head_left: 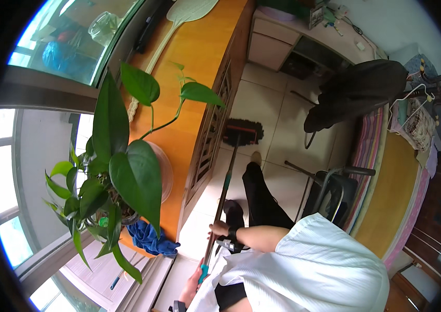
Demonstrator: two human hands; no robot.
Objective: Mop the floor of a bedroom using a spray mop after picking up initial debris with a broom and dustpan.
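Observation:
A long-handled mop point(226, 188) runs from its dark, fluffy head point(251, 133), flat on the tiled floor against the base of the wooden cabinet, back to my body. My right hand point(220, 229) is closed around the middle of the pole. Lower down, at the turquoise grip near the pole's end, my left hand point(194, 279) is wrapped around the handle. White cloth of my shirt hides part of the lower pole area. My feet stand just behind the mop head, one shoe point(256, 158) close to it.
Left of the mop is an orange-brown wooden cabinet point(181, 140) bearing a leafy potted plant point(136, 177), a hand fan point(186, 11) and a blue cloth point(150, 239). On the right stand a chair covered by a black garment point(355, 93), a metal-framed chair point(329, 192) and a bed point(387, 177).

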